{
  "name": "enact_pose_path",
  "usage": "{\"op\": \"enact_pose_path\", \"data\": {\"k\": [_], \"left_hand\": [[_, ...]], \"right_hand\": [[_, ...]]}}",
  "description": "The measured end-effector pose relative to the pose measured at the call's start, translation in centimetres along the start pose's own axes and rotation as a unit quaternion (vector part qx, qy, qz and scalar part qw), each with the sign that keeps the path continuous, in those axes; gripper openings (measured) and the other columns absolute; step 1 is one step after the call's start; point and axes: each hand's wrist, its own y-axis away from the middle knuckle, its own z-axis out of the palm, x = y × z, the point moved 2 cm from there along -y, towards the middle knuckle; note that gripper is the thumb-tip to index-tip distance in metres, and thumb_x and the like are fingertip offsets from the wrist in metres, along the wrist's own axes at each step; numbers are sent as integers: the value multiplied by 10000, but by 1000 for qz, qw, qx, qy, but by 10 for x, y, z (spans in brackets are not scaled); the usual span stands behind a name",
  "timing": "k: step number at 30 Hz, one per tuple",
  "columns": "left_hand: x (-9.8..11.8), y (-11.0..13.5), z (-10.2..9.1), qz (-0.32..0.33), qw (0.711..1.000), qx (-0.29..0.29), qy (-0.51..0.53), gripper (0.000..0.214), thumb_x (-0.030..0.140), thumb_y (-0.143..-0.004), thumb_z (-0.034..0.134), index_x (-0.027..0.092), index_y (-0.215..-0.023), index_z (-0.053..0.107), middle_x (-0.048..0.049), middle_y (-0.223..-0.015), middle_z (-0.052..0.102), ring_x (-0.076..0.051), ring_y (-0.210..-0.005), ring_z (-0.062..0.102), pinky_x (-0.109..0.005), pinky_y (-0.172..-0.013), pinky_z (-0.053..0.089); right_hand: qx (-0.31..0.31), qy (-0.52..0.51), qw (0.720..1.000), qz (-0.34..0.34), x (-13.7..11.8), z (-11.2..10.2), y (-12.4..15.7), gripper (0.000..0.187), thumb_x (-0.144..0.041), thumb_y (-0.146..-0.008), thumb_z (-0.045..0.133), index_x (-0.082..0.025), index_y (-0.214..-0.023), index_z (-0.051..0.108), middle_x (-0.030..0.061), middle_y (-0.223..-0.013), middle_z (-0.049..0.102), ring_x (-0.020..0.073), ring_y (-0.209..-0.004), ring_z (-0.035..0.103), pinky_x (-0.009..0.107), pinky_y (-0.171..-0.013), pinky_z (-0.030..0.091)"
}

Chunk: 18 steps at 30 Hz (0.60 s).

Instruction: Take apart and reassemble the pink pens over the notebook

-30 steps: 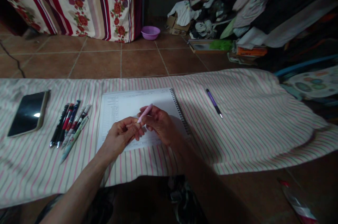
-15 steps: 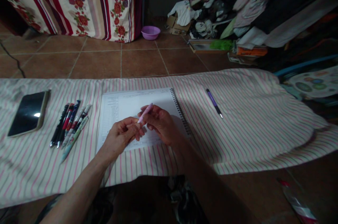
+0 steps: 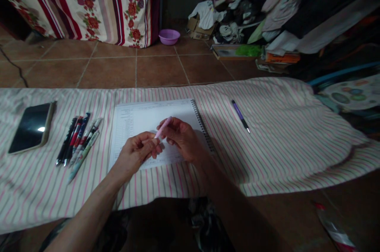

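Observation:
A pink pen (image 3: 163, 127) slants up to the right over a white spiral notebook (image 3: 148, 115). My left hand (image 3: 139, 150) pinches its lower end between thumb and fingers. The fingers of my right hand (image 3: 181, 137) are curled around the upper part, with the pen's tip end showing above them. Both hands are just over the notebook page, close together. To the right of the notebook lies a purple and black pen (image 3: 240, 116) on the striped cloth. Several pens (image 3: 77, 141) rest side by side left of the notebook.
A dark-screened phone (image 3: 31, 127) lies at the left on the striped cloth (image 3: 279, 137). Beyond the cloth's far edge are floor tiles (image 3: 113, 66), a purple basin (image 3: 169, 36) and a floral curtain (image 3: 103, 6). Clothes and boxes (image 3: 202, 26) are piled at the back right.
The fingers of my right hand have shifted very slightly on the pink pen. My left hand keeps the same pinch, and the other things have stayed where they were.

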Motion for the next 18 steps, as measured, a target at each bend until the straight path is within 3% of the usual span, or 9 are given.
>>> {"op": "enact_pose_path", "data": {"k": [4, 10, 13, 18], "left_hand": [[2, 0, 1, -5, 1000, 6, 3, 227, 331, -691, 703, 127, -691, 603, -22, -608, 617, -71, -521, 483, -184, -490, 366], [2, 0, 2, 0, 1000, -2, -1, 224, 328, -699, 696, 122, -699, 608, -29, -614, 626, -71, -515, 477, -185, -476, 354], [1, 0, 1, 2, 1000, -1, -6, 226, 334, -701, 693, 122, -695, 613, -31, -619, 630, -69, -508, 473, -189, -478, 350], [2, 0, 0, 1, 1000, 4, 4, 210, 322, -705, 689, 128, -692, 611, -20, -597, 617, -74, -508, 479, -196, -490, 356]], "right_hand": [[-14, -13, 1000, -4, -4, -2, 2, 278, -307, -720, 689, -226, -984, 651, 34, -1017, 659, 66, -630, 523, 171, -405, 284], [7, 34, 999, -24, -1, -5, -1, 92, -248, -717, 693, -201, -794, 681, -4, -786, 673, 57, -577, 492, 181, -457, 326], [19, 14, 1000, -16, 2, -4, -2, 109, -235, -663, 735, -191, -715, 651, -36, -672, 630, 43, -513, 450, 183, -455, 324], [-6, 0, 1000, 10, 1, -1, 1, 291, -283, -664, 730, -219, -940, 660, 22, -964, 668, 64, -602, 513, 187, -430, 303]]}}
